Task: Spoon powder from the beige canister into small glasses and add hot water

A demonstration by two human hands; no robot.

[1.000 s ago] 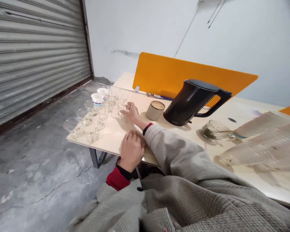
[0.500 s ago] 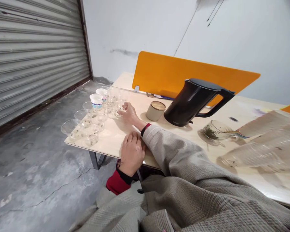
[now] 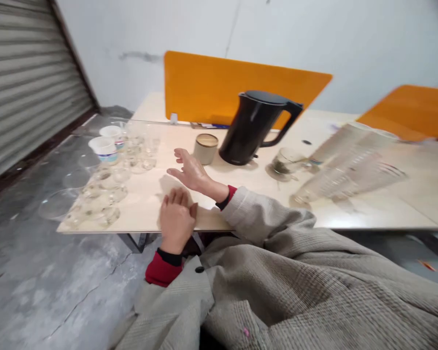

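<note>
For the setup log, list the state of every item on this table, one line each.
Left hand: open, resting on the tabletop, empty.
Right hand: open, fingers spread, empty.
Black electric kettle: upright, lid on.
Wood-lidded canister: upright, lid on.
Glass cup: green leaves inside.
Stack of clear cups: nested, lying on its side.
White printed cup: upright, contents hidden.
Clear glasses: upright in rows, contents too blurred to tell.

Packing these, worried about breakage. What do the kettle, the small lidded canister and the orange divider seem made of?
The kettle looks like matte plastic or coated metal, dull with soft highlights. The canister seems unglazed ceramic, matte beige, with a wood-toned lid. The orange divider seems smooth painted board or plastic.
</note>
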